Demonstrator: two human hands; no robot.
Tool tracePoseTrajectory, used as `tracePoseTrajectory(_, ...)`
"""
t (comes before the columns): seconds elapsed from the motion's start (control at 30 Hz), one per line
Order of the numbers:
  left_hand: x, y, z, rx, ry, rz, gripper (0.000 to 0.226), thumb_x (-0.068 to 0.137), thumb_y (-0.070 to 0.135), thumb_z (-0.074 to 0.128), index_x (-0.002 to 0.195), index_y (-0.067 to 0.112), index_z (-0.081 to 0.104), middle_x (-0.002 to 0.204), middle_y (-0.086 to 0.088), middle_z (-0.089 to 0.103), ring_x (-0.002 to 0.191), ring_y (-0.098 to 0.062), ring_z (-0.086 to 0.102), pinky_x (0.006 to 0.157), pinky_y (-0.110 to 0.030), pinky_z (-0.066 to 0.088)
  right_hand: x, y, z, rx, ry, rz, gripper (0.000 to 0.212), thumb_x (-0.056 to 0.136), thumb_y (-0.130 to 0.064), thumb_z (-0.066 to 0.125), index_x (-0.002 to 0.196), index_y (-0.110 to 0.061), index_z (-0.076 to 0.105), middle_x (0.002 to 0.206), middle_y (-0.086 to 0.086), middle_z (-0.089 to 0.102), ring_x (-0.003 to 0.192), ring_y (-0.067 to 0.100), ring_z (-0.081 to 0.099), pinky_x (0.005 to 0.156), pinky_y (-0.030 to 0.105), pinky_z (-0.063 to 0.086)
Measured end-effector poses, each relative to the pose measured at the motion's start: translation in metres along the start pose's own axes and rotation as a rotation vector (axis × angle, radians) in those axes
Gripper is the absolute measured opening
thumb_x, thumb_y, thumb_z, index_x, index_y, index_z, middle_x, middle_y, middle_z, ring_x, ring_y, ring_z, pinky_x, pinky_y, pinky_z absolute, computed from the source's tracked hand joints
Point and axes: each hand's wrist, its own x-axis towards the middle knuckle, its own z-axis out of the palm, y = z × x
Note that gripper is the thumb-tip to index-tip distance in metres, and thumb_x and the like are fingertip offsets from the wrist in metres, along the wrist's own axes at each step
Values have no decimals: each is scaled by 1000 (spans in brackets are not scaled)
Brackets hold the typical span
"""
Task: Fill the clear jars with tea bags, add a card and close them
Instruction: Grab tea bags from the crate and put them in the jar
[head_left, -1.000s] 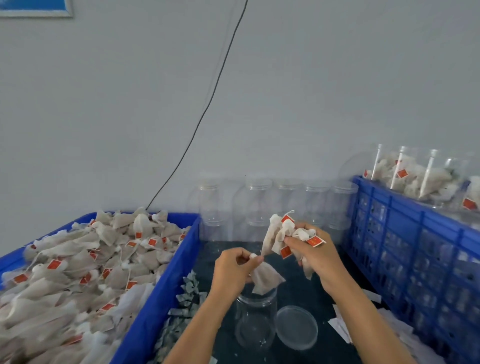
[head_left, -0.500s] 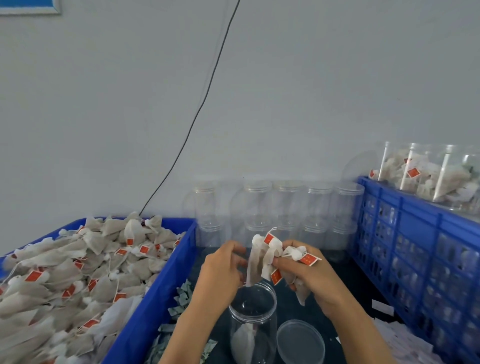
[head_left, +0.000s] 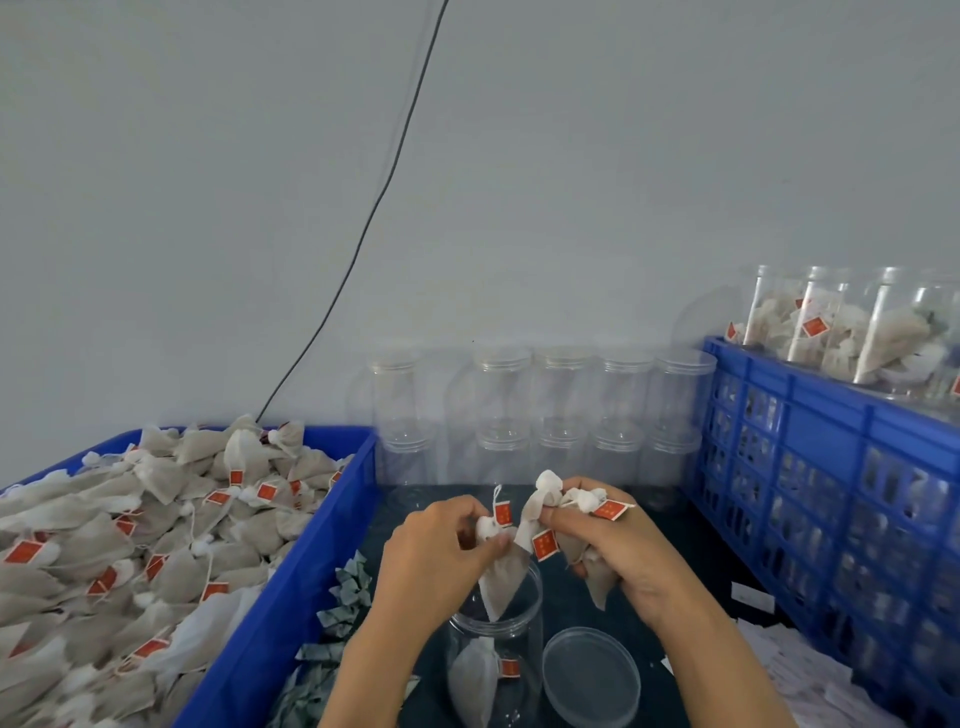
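An open clear jar (head_left: 519, 644) stands on the dark table at the bottom centre, with one tea bag (head_left: 475, 680) lying inside. My left hand (head_left: 436, 556) pinches the top of a tea bag (head_left: 501, 577) that hangs into the jar's mouth. Just right of it, my right hand (head_left: 618, 551) grips a bunch of tea bags (head_left: 550, 499) with red tags. The jar's clear lid (head_left: 589, 675) lies flat beside the jar on the right.
A blue bin (head_left: 291, 597) heaped with tea bags (head_left: 130, 551) fills the left. Empty lidded jars (head_left: 561, 410) are stacked along the back wall. A blue crate (head_left: 831, 467) on the right carries filled jars (head_left: 852, 332). White cards (head_left: 753, 595) lie near the crate, grey packets (head_left: 348, 587) by the bin.
One tea bag has dropped into the jar. My left hand has taken another bag from the right hand's bunch and lowered it to the jar's mouth.
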Motion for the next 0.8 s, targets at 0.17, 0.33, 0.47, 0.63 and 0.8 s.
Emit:
tracePoseTrajectory(0.17,3,-7,-18,162,-172,46,20,82,51,68,79,33,62,77,15,61,70,-1,56,64,-13,40,0,-2,4,9,8,-2,19,76,-30,79,86,-16,70,78,6,71,62,10,59,53,25,46)
tracePoseTrajectory(0.33,-5,-6,-18,62,-283,87,17,97,41,50,101,31,63,93,15,70,82,1,66,90,-27,53,-1,-4,5,-19,11,-14,13,80,-25,76,87,-15,71,75,5,70,63,13,59,53,27,46)
tracePoseTrajectory(0.47,-5,1,-21,-177,-95,151,30,87,56,48,106,37,61,98,19,67,88,-1,65,84,-21,52,-4,-7,12,-43,-21,-63,23,81,-25,76,91,-6,69,69,5,67,54,7,57,52,26,45)
tracePoseTrajectory(0.63,0,0,-14,-347,-27,126,18,80,36,74,96,32,69,84,12,71,72,-7,68,64,-18,56,-6,-6,19,-105,-94,-84,15,81,-20,75,94,-14,73,75,8,70,58,13,58,50,27,46)
tracePoseTrajectory(0.8,3,-6,-10,-65,-47,87,12,80,22,77,75,29,69,73,13,69,69,0,64,65,-10,49,-1,-3,18,-35,15,-7,11,86,-23,70,92,-13,70,86,12,74,65,17,62,58,30,47)
